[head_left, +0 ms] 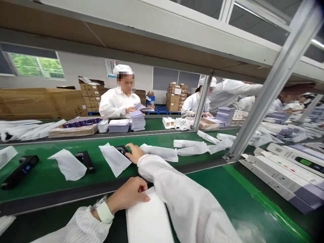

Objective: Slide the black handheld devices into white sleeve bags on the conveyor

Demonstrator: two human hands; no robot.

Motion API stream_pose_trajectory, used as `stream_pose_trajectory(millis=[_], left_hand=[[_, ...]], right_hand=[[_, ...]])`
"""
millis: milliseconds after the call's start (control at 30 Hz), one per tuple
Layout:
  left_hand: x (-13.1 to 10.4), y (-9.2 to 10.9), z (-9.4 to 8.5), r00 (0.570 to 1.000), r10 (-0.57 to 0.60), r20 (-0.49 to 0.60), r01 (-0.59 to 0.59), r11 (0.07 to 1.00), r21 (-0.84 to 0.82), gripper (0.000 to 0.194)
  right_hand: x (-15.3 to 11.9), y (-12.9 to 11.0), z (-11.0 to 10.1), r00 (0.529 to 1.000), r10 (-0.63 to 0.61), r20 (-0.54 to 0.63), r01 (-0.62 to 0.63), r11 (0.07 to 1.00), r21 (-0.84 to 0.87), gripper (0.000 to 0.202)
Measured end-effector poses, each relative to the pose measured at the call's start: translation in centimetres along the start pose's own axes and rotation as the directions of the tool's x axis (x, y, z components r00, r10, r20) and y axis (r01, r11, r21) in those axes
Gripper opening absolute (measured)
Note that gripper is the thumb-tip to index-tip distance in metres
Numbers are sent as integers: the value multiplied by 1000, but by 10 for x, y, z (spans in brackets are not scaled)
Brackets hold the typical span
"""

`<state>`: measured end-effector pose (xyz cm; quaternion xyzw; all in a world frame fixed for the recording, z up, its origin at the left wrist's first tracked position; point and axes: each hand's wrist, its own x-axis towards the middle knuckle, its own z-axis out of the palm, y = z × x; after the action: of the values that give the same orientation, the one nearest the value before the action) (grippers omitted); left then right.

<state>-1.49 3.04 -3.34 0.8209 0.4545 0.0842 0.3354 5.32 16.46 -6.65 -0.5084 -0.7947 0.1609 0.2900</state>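
My left hand [130, 194] is closed, thumb and fingers together, at the top edge of a stack of white sheets or sleeves [149, 219] on the near bench. Farther forward, my right hand [134, 153] reaches over the green belt, its fingers on a black device [122, 149] partly covered by a white sleeve [115, 158]. To the left on the belt lie another black device [85, 161] beside a white sleeve [69, 164], and a larger black device [20, 171]. More white sleeves [162, 152] lie right of my right hand.
Long white boxes [283, 175] are stacked at the right. A slanted metal post [268, 81] rises beside them, and a shelf beam [152, 23] crosses overhead. Across the belt, a person in white [118, 103] handles papers near a paper stack [137, 120] and a tray [73, 131].
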Motion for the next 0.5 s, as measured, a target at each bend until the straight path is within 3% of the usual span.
stream_pose_trajectory(millis=[67,167,300,400,467,500], left_hand=[[1,0,-2,999,21,-33,-20,999,36,21],[0,2,-1,998,47,-52,-43,997,65,23],[-3,6,3,993,35,-111,-28,998,64,12],[-6,9,4,980,34,-196,-3,988,156,16],[-9,11,4,964,132,-230,-66,959,275,24],[-10,11,5,951,189,-243,-97,934,344,28]], right_hand=[[9,-1,7,992,92,84,-92,996,-8,48],[10,4,-2,972,149,180,-159,986,44,54],[-1,20,-23,966,181,185,-209,967,144,54],[-14,36,-42,965,186,182,-230,938,261,50],[-27,44,-61,971,142,192,-213,879,426,50],[-35,47,-72,976,87,202,-188,807,560,54]])
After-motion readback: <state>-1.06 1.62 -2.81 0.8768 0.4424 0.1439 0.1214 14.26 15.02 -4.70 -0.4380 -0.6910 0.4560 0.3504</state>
